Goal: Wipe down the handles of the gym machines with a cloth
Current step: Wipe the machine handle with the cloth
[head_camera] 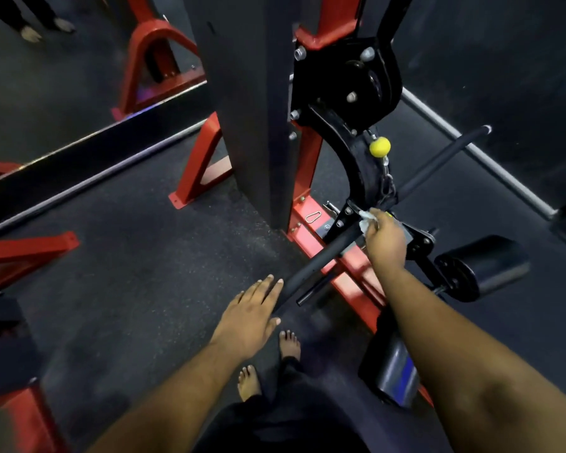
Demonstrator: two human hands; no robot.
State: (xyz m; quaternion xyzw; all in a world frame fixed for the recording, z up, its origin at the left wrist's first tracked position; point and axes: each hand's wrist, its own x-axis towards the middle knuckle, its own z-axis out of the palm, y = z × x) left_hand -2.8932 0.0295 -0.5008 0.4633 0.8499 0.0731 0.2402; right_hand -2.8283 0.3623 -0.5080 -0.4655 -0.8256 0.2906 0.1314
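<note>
A long black handle bar hangs by a chain from the cable machine and runs from lower left to upper right. My right hand grips a pale cloth and presses it onto the bar near its middle, just below the chain. My left hand is flat with straight fingers, its fingertips at the bar's near end. The far half of the bar is bare.
The red and black machine frame stands close ahead, with a yellow ball stop on the cable. Two black roller pads sit to the right. My bare feet stand on dark rubber floor. A mirror lines the left wall.
</note>
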